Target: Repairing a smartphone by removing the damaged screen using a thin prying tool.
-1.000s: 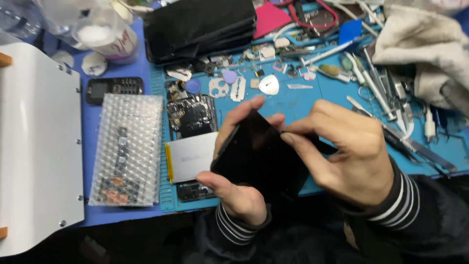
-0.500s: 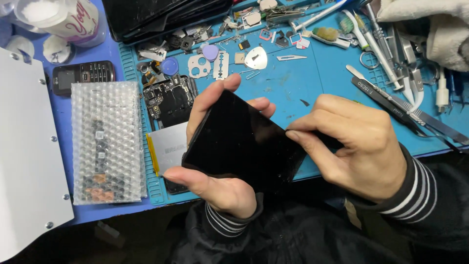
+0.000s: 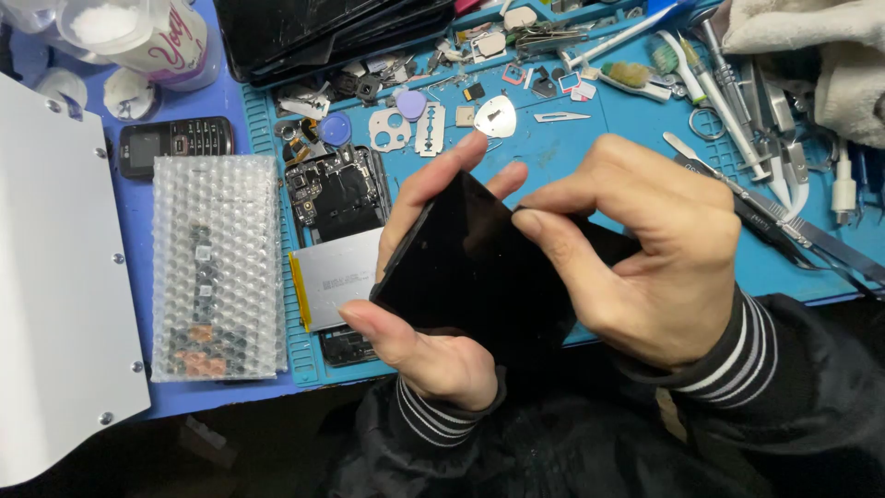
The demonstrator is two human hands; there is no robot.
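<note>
A black phone screen panel [image 3: 475,267] is held tilted above the blue work mat [image 3: 572,157]. My left hand [image 3: 419,332] cradles it from below, thumb on its lower left edge and fingers along the far edge. My right hand [image 3: 636,254] pinches the panel's upper right edge between thumb and forefinger. Just left of the panel an opened phone body [image 3: 336,240] lies on the mat, its circuit board and silver battery exposed.
A bubble-wrap bag [image 3: 217,267] with small parts lies left of the opened phone. Beyond it sit a white flat plate [image 3: 55,277], a small black keypad phone [image 3: 175,143] and a white cup [image 3: 147,37]. Picks, tweezers [image 3: 784,231], brushes and small parts crowd the mat's far and right side.
Both hands with the black panel have stayed together while the view shifted; the panel has turned a little and my right fingers now pinch its upper right edge.
</note>
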